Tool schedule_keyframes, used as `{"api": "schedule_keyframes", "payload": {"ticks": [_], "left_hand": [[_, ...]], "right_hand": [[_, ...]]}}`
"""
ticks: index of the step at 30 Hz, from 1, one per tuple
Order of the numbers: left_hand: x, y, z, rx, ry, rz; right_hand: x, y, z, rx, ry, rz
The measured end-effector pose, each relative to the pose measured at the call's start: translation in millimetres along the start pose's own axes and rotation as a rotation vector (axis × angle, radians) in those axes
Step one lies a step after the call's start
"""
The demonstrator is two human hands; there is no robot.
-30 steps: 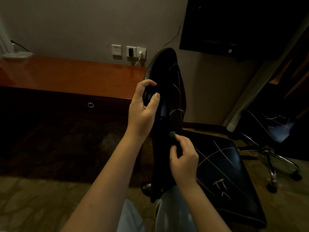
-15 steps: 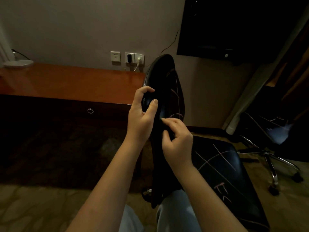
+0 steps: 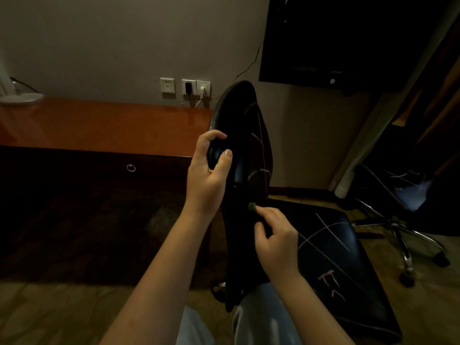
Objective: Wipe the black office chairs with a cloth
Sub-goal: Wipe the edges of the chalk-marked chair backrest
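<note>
The black office chair's backrest [image 3: 245,135] is seen edge-on in the middle of the view, standing upright, with faint pinkish lines drawn across its glossy face. Its left edge is gripped by the left hand [image 3: 207,175], the fingers curled round the rim and the thumb laid flat on the front surface. Lower on the backrest, a small green cloth [image 3: 252,207] is pinched in the curled fingertips of the right hand [image 3: 276,235] and held against the black surface; only a tip of the cloth shows beyond the fingers. To the right of the backrest and joined to it, the chair's seat [image 3: 348,270] is seen, marked with crossing pale lines and some small pink strokes. Below the backrest, light trouser legs [image 3: 258,319] are visible. Further right of the backrest, well apart, a second black chair [image 3: 408,195] on a chrome wheeled base is standing. Left of the backrest an orange-brown desk [image 3: 99,123] is set against the wall, with wall sockets [image 3: 185,87] above it, and a dark television [image 3: 336,38] is mounted above and right of the backrest.
</note>
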State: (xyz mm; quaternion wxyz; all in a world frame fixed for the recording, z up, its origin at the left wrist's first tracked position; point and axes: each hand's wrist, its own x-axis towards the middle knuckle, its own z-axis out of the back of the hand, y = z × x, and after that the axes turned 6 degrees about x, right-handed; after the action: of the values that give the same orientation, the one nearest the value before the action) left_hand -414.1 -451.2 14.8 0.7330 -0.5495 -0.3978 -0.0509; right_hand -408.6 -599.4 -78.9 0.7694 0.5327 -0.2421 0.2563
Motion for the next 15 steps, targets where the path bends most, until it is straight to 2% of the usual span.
{"api": "schedule_keyframes", "payload": {"ticks": [5,11,15], "left_hand": [[1.3,-1.9,0.9,0.003,0.002,0.011],[0.6,-2.9,2.4,0.011,0.008,0.011],[-0.5,-3.0,2.2,0.010,0.014,0.009]], "right_hand": [[13.0,12.8,-2.6,0.074,-0.013,-0.066],[48.5,52.8,-16.0,0.137,-0.025,0.087],[41.4,47.7,-17.1,0.135,-0.032,0.095]]}}
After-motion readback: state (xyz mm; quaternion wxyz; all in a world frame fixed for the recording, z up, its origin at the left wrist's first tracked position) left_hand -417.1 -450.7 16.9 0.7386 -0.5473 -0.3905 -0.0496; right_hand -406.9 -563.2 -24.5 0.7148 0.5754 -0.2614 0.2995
